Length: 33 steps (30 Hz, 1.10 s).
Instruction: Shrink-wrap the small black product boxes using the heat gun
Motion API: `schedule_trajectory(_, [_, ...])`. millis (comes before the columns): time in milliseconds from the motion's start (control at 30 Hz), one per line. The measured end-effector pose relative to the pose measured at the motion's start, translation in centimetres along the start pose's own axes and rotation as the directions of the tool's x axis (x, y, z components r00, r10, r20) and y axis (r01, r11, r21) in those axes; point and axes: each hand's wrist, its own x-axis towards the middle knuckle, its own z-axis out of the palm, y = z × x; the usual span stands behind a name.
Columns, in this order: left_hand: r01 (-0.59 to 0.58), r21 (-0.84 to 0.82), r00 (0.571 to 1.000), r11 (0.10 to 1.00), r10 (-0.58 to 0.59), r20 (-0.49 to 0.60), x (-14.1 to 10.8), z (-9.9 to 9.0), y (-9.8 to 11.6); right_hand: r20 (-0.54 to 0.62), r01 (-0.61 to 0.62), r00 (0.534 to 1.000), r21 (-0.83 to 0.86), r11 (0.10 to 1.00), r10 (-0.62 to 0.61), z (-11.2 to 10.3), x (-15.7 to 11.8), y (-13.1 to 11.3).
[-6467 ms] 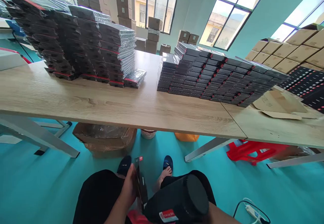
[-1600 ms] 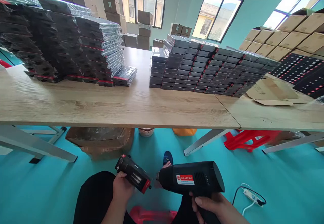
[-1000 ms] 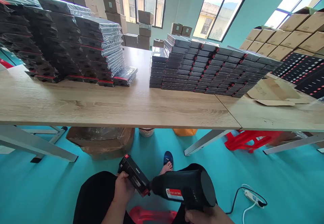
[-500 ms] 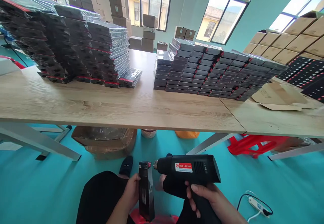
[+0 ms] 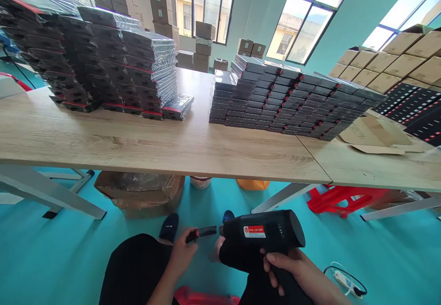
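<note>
My right hand [image 5: 280, 268] is wrapped round the handle of a black heat gun [image 5: 260, 230] with a red and white label; its nozzle points left. In my left hand [image 5: 184, 247] is a slim black box [image 5: 206, 232] with a red edge, gripped near its left end. The box is turned so that a narrow end or side faces me, and its far end is close to the nozzle with a small gap between. Both hands are above my lap, below the table's front edge.
Stacks of film-wrapped black boxes [image 5: 148, 73] stand on the wooden table [image 5: 155, 146] at left, and tight stacks of black boxes [image 5: 268, 98] at right. Flattened cardboard [image 5: 379, 132] lies further right. Beneath are a carton [image 5: 141, 194], a red stool [image 5: 344, 200] and a power strip [image 5: 347, 281].
My left hand has turned the black box from upright, with its long face showing, to a foreshortened end-on pose. The heat gun has shifted slightly right.
</note>
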Motion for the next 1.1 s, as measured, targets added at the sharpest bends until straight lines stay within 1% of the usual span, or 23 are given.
schedule_trajectory(100, [-0.067, 0.068, 0.998, 0.995, 0.068, -0.003, -0.2, 0.2, 0.1, 0.1, -0.029, 0.994, -0.112, 0.993, 0.04, 1.2, -0.1, -0.3])
schedule_trajectory(233, [-0.1, 0.113, 0.995, 0.989, 0.1, 0.003, -0.5, 0.3, -0.1, 0.084, 0.007, 0.996, -0.18, 0.984, 0.008, 3.1, 0.2, -0.9])
schedule_trajectory(333, [-0.107, 0.161, 0.994, 0.981, 0.104, 0.023, -0.4, 0.2, -0.4, 0.129, -0.025, 0.99, -0.278, 0.96, 0.064, 3.6, 0.6, -1.1])
schedule_trajectory(367, [-0.118, 0.177, 0.993, 0.977, 0.115, 0.024, -0.4, 0.1, -0.6, 0.13, -0.019, 0.99, -0.301, 0.953, 0.061, 3.6, 0.6, -1.2])
schedule_trajectory(467, [-0.158, 0.211, 0.987, 0.965, 0.157, 0.025, -0.2, 0.0, -0.9, 0.092, 0.033, 0.996, -0.348, 0.937, -0.001, 4.0, 0.8, -1.2])
schedule_trajectory(533, [-0.163, 0.211, 0.986, 0.964, 0.163, 0.016, -0.2, 0.1, -1.0, 0.11, 0.04, 0.994, -0.355, 0.934, -0.001, 4.3, 1.0, -1.2])
schedule_trajectory(600, [-0.153, 0.199, 0.988, 0.968, 0.156, 0.0, -0.2, 0.1, -1.0, 0.114, 0.045, 0.993, -0.309, 0.95, -0.01, 4.5, 1.4, -1.0])
schedule_trajectory(667, [-0.148, 0.191, 0.988, 0.97, 0.154, -0.015, -0.2, 0.0, -0.8, 0.046, 0.067, 0.997, -0.238, 0.969, -0.058, 4.1, 2.0, -0.8])
schedule_trajectory(733, [-0.143, 0.184, 0.989, 0.972, 0.15, -0.021, -0.2, -0.1, -0.6, -0.026, 0.084, 0.996, -0.176, 0.981, -0.09, 3.2, 2.6, -0.6])
schedule_trajectory(833, [-0.113, 0.165, 0.991, 0.98, 0.122, -0.045, -0.1, -0.4, -0.4, -0.042, 0.04, 0.998, -0.077, 0.996, -0.043, 1.3, 2.8, -0.3])
schedule_trajectory(933, [-0.096, 0.128, 0.993, 0.987, 0.104, -0.057, 0.0, -0.5, -0.3, -0.06, -0.017, 0.998, 0.026, 1.0, 0.018, -0.5, 2.3, 0.1])
schedule_trajectory(1100, [-0.092, 0.099, 0.994, 0.991, 0.096, -0.041, 0.1, -0.2, 0.0, -0.073, -0.046, 0.996, 0.158, 0.986, 0.058, -1.7, 1.9, 1.0])
